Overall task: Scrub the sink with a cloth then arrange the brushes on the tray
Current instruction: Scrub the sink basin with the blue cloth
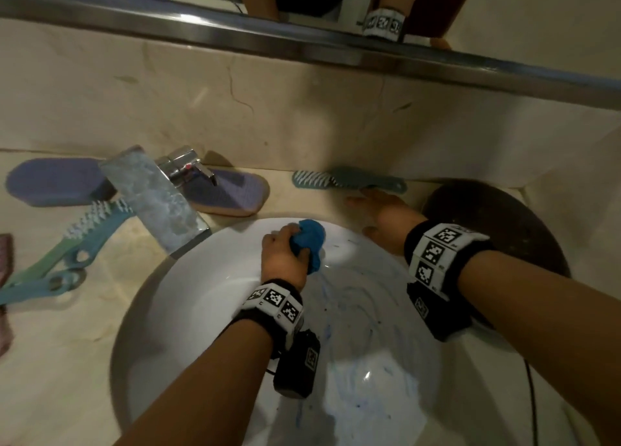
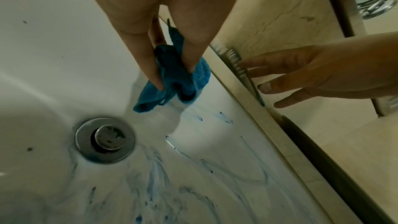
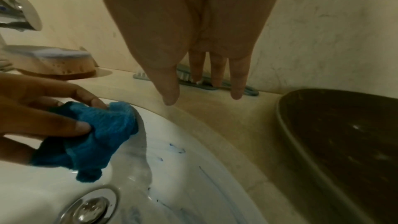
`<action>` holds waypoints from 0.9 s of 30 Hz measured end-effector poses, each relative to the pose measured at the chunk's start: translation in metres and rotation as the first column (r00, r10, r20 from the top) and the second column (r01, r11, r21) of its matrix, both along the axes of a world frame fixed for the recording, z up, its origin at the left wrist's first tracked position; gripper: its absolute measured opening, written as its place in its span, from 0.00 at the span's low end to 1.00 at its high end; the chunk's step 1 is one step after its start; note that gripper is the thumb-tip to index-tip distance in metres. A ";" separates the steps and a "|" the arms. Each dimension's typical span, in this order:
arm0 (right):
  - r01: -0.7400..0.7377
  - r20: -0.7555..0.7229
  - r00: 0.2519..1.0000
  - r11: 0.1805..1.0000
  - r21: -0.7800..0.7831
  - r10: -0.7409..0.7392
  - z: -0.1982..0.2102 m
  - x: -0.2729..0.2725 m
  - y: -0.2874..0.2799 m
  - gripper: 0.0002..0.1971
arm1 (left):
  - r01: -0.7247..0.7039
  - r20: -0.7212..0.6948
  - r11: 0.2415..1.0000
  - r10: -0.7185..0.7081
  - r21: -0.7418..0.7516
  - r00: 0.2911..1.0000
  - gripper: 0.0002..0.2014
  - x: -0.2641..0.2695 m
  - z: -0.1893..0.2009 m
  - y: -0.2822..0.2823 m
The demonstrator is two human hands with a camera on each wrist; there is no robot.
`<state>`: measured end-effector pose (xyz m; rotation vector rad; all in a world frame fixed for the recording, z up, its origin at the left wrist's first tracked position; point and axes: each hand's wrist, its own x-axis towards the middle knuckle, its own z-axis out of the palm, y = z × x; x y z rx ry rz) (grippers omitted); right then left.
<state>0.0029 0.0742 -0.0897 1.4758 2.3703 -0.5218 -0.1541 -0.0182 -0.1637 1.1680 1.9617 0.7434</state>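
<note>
Looked down, in the head view, on a round white sink sunk in a beige stone desk. Pinched a bunched blue cloth in the left hand, thumb and fingers curled round it, at about 12 o'clock on the sink's inner wall, with the cloth touching the porcelain. Noted blue streaks smeared over the basin below the cloth and around the chrome drain, plus a few dark specks.

Held the right hand flat above the desk at 1 o'clock from the sink, fingers straight and spread, gripping nothing. Set its fingertips right by a teal brush with white bristles, which lay along the foot of the back wall. Could not tell whether the fingertips touched that brush.

Found the dark brown oval tray on the desk at 3 o'clock, just beside the sink rim and partly under the right wrist.

Made out a square chrome faucet at 10 o'clock, its spout reaching over the rim. Made out two purple-topped scrub brushes behind it: one well out toward 9 o'clock, the other at 11 o'clock, near the rim. Saw two long-handled brushes in teal lying crossed on the desk at 9 o'clock, apart from the tray.
</note>
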 end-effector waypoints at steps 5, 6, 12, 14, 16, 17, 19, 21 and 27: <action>0.004 0.100 0.995 0.999 -0.048 0.001 -0.013 0.007 0.004 0.32 | -0.112 0.079 0.993 0.108 0.037 0.991 0.12 0.013 -0.008 0.015; 0.000 0.105 0.994 0.999 -0.038 0.004 -0.015 0.007 0.003 0.31 | -0.122 0.091 0.992 0.117 0.042 0.989 0.11 0.018 -0.011 0.019; -0.072 0.209 0.974 0.994 -0.078 0.087 -0.003 0.002 0.006 0.30 | -0.169 0.120 0.982 0.158 0.080 0.980 0.11 0.051 -0.024 0.028; -0.058 0.229 0.970 0.990 -0.126 0.086 0.003 0.001 0.007 0.29 | -0.173 0.144 0.980 0.158 0.094 0.977 0.10 0.063 -0.025 0.027; -0.052 0.254 0.963 0.988 -0.149 0.089 0.005 -0.001 0.007 0.31 | -0.179 0.159 0.980 0.163 0.091 0.974 0.10 0.067 -0.028 0.024; -0.065 0.259 0.961 0.989 -0.135 0.098 0.005 -0.002 0.007 0.32 | -0.196 0.154 0.976 0.180 0.097 0.972 0.11 0.064 -0.031 0.022; -0.090 0.261 0.958 0.989 -0.121 0.119 0.006 -0.002 0.005 0.33 | -0.271 0.111 0.955 0.259 0.119 0.960 0.10 0.047 -0.036 0.020; -0.091 0.255 0.960 0.989 -0.117 0.119 0.007 0.001 0.004 0.33 | -0.373 0.071 0.923 0.368 0.093 0.927 0.08 0.026 -0.038 0.018; -0.080 0.246 0.965 0.995 -0.055 0.091 0.002 0.001 0.003 0.35 | -0.516 0.156 0.855 0.503 0.055 0.850 0.10 0.022 -0.034 0.019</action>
